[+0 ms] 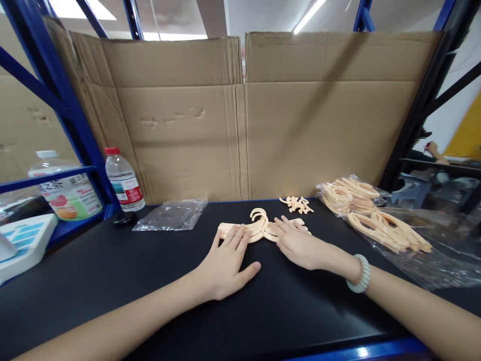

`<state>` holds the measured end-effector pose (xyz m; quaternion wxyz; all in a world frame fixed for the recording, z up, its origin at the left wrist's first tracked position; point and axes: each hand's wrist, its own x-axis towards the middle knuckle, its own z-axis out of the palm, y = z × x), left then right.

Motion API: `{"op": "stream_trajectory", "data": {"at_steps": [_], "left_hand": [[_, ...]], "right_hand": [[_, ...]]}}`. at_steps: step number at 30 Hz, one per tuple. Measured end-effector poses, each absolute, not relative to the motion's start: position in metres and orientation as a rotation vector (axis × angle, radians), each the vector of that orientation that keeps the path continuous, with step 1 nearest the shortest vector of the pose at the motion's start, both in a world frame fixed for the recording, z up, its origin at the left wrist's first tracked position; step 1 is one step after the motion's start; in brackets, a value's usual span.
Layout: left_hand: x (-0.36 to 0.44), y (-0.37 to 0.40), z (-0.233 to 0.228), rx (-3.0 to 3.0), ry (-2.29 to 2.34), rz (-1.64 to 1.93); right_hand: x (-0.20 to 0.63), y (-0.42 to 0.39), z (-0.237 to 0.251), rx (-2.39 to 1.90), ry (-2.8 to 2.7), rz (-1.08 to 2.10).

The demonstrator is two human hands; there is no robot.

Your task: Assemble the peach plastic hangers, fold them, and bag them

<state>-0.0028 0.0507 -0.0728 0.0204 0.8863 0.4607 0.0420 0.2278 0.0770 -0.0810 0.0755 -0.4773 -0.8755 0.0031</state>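
Note:
Several cream plastic hangers [258,228] lie stacked on the black table, their hooks fanned slightly apart and facing the back. My left hand [227,263] rests with fingers stretched over the left arm of the stack, thumb apart. On the right arm of the stack lies my right hand [296,243], flat with fingers extended; a pale coiled band [361,274] circles that wrist. Both palms partly cover the hangers. Just behind the right hand sits a small heap of cream plastic pieces [296,204].
Bagged cream hanger parts [347,194] and loose ones [387,230] lie at right on clear plastic film [443,260]. A flat clear bag [171,215] and a red-capped bottle [124,180] are at back left. Cardboard [180,140] walls the back. Another person's arm [436,152] shows far right.

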Motion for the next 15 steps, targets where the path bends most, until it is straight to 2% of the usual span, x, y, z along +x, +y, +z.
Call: {"op": "stream_trajectory", "data": {"at_steps": [15], "left_hand": [[-0.01, 0.092, -0.076, 2.681, 1.532, 0.118]], "right_hand": [[0.231, 0.135, -0.095, -1.247, -2.595, 0.109]]}}
